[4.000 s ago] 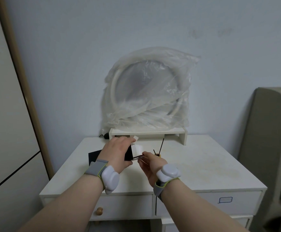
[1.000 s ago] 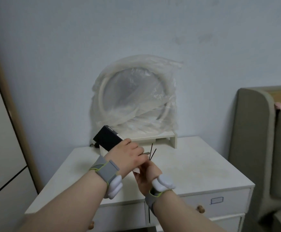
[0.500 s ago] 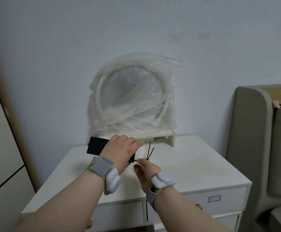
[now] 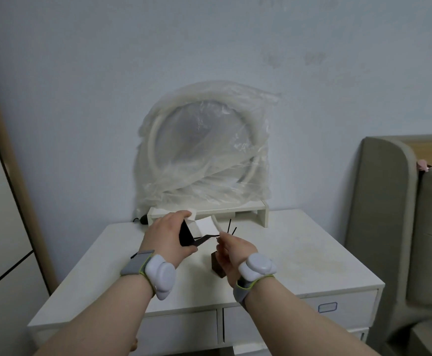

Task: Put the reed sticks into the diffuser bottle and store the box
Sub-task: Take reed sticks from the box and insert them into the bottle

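Observation:
My left hand (image 4: 168, 240) grips a black box (image 4: 186, 235) with white inner flaps (image 4: 206, 226), its open end turned toward my right hand. My right hand (image 4: 233, 253) pinches thin black reed sticks (image 4: 207, 237) at the box's mouth. A small dark diffuser bottle (image 4: 216, 263) stands on the white cabinet top (image 4: 299, 253), mostly hidden behind my right hand. Two black reed sticks (image 4: 231, 227) rise above that hand, seemingly from the bottle.
A white low shelf riser (image 4: 248, 211) sits at the back of the cabinet with a plastic-wrapped round mirror (image 4: 204, 150) on it against the wall. Drawers (image 4: 312, 312) lie below the top. A padded headboard (image 4: 389, 214) stands to the right.
The box has turned so its open white flaps face my right hand. My right hand now pulls sticks out of the box's mouth. The bottle shows beside my right palm.

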